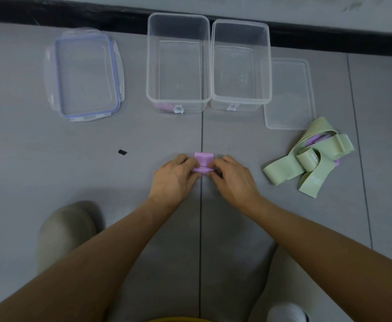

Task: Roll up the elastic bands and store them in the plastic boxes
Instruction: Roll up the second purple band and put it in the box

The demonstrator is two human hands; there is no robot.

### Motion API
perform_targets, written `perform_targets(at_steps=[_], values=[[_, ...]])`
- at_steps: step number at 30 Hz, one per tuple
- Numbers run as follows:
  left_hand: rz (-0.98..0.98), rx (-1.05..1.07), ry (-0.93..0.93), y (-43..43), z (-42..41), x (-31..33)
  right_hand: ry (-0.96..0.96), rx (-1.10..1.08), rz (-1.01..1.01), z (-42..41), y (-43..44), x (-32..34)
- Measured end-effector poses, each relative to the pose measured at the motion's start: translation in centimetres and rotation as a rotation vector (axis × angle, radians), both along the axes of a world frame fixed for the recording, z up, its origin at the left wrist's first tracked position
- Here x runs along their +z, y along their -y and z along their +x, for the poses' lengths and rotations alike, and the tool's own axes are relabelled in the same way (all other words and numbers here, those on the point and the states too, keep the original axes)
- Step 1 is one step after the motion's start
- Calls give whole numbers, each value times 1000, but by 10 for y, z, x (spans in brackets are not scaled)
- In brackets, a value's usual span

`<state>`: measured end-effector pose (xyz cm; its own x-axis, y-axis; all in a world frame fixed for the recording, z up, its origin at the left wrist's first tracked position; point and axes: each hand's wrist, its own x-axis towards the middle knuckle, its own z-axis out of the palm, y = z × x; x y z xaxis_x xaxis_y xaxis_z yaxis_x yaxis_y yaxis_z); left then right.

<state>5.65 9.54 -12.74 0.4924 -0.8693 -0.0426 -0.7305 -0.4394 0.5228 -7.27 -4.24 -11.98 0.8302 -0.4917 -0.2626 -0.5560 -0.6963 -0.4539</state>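
Left hand (pixel 175 176) and right hand (pixel 233 177) pinch a soft purple band (pixel 203 159) mid-floor.
Fingers curl round its rolled near edge. At 12 o'clock, a larger box (pixel 190 104) and a smaller box (pixel 250 104) stand side by side, clear rectangular plastic; limp green bands (pixel 283 169) tangle at 3 o'clock.

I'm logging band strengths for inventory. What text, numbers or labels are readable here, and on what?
"20", as best it reads: white print on the green band.
White logo on that band's loop: too blurred to read.
Left sticker, on the left box: too small to read.
Right sticker, on the right box: too small to read.
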Motion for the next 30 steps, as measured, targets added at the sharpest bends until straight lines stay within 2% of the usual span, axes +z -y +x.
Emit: perform_targets(at_steps=[7,12,21,26,30], values=[[11,54,-16,13,5,-1,93,-59,27,5,-4,4],[34,71,-56,18,10,1,17,38,-39,6,1,4],[27,16,27,16,13,-4,52,25,-46,13,10,-1],[65,14,12,24,20,-2,33,-54,99,22,20,1],[110,18,-52,30,24,5,-39,-1,120,28,28,1]])
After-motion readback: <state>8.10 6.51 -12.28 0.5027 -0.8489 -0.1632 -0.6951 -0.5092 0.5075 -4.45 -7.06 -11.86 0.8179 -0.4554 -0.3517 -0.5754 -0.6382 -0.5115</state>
